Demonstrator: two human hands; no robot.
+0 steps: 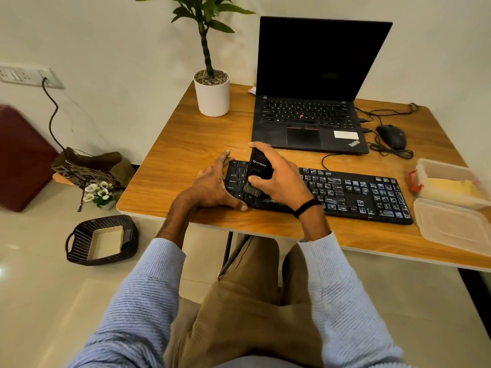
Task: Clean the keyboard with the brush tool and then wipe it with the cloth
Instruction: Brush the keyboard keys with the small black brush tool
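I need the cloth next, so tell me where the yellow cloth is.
In the head view, the yellow cloth lies in the clear plastic container at the table's right edge, just right of the black keyboard.

The person at the desk wore a pale blue knitted jumper with a fine horizontal rib running across both sleeves. The left sleeve [138,296] and the right sleeve [342,301] each ended in a closer-ribbed cuff pushed a little way up the forearm, leaving the wrists bare. A thin black band [308,207] circled the right wrist, just behind the right hand [279,179]. The left hand [212,187] carried no ring or band that showed. The trousers [244,309] were tan, of a soft corduroy-like cloth, creased over the knees.
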